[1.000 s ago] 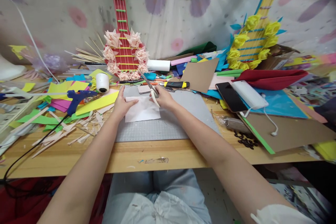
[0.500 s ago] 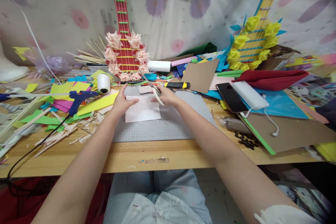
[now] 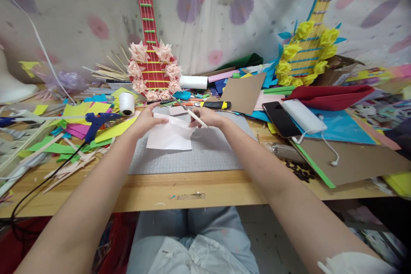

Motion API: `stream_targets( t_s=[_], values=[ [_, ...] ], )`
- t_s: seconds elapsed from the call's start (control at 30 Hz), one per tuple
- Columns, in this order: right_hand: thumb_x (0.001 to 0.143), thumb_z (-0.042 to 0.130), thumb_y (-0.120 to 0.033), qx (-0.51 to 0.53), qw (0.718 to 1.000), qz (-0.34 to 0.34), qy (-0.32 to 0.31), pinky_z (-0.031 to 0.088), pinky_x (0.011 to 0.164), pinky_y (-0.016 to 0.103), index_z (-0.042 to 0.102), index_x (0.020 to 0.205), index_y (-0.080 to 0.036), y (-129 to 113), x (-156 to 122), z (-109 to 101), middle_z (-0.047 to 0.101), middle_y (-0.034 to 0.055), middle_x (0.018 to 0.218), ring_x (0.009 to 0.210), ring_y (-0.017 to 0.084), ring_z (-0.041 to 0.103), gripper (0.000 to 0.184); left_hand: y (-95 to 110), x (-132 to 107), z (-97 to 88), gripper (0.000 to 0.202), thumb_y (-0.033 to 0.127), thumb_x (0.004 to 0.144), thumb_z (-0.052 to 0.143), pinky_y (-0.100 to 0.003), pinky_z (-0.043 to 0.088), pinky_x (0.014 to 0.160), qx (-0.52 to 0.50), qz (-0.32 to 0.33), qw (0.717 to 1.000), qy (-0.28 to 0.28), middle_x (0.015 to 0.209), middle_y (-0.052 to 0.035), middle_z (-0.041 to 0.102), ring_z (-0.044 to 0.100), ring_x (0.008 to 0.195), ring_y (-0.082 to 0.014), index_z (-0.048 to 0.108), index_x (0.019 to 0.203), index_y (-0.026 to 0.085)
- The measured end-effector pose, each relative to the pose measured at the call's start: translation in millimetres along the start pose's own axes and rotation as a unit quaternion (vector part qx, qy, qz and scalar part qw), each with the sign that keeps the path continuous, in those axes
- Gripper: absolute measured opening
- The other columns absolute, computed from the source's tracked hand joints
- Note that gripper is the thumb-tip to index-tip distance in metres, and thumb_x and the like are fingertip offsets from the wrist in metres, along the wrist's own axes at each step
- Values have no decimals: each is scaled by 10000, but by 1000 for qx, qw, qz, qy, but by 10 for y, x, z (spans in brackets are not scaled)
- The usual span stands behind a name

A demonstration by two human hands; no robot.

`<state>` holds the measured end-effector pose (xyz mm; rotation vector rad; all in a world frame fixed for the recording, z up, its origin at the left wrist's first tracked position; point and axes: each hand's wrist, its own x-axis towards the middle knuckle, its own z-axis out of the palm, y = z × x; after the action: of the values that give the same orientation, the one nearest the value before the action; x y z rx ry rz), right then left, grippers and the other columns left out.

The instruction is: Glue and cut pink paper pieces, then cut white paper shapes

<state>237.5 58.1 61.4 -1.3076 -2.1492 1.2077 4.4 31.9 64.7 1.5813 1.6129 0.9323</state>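
Note:
A pale pink sheet of paper (image 3: 169, 138) is raised over the grey cutting mat (image 3: 218, 154), its upper part bent along a crease. My left hand (image 3: 148, 120) grips its upper left corner, thumb on the near face and fingers behind. My right hand (image 3: 205, 117) is closed around a pair of scissors with white handles (image 3: 198, 119), the blades pointing up and left. Fingertips of that hand also touch the sheet's upper right edge. A small pale card (image 3: 177, 111) lies on the mat behind the sheet.
A red paper guitar (image 3: 154, 66) and a yellow one (image 3: 303, 58) lean at the back. To the left are a blue glue gun (image 3: 96, 123), a white roll (image 3: 126, 103) and paper scraps. A phone (image 3: 281, 119), a power bank (image 3: 303, 115) and brown cardboard (image 3: 359, 160) lie right.
The sheet has shifted slightly left and its top part now shows a bend. My right hand has turned the scissors so their handles point more to the lower right. My left hand moved slightly left.

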Motion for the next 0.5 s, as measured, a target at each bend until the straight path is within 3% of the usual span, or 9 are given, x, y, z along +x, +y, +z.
stream_targets(
  t_s=[0.17, 0.27, 0.33, 0.4, 0.5],
  values=[
    [618, 704, -293, 54, 995, -23, -82, 400, 449, 189, 501, 638, -159, -37, -108, -97, 529, -39, 554, 481, 72, 503, 245, 104, 11, -48, 890, 266, 477, 802, -298, 469, 575, -116, -94, 983, -107, 875, -58, 632, 602, 631, -170, 441, 1289, 218],
    [646, 685, -362, 63, 991, -20, -119, 377, 433, 195, 526, 634, -150, -5, -130, -164, 579, -12, 585, 463, 68, 483, 265, 114, 62, -85, 860, 266, 466, 803, -300, 460, 560, -118, -143, 970, -160, 841, -55, 655, 612, 609, -187, 475, 1259, 219],
    [651, 681, -371, 27, 995, 32, -95, 384, 448, 209, 549, 650, -150, 54, -118, -180, 630, 21, 652, 473, 76, 494, 257, 54, 112, -70, 801, 260, 452, 799, -283, 440, 563, -61, -140, 977, -152, 779, -35, 646, 605, 622, -191, 529, 1204, 203],
    [652, 681, -368, -43, 993, 90, -55, 401, 483, 233, 561, 643, -156, 131, -108, -177, 652, 42, 682, 493, 96, 517, 244, -40, 156, -22, 710, 245, 427, 794, -261, 411, 570, 35, -110, 988, -105, 709, -10, 606, 583, 649, -188, 598, 1107, 180],
    [663, 666, -399, -140, 983, 117, -27, 410, 529, 264, 557, 617, -174, 250, -136, -172, 656, 45, 673, 529, 131, 547, 255, -157, 180, 64, 619, 228, 418, 778, -249, 375, 570, 134, -89, 986, -46, 632, 18, 525, 540, 644, -178, 643, 1018, 164]
  ],
)
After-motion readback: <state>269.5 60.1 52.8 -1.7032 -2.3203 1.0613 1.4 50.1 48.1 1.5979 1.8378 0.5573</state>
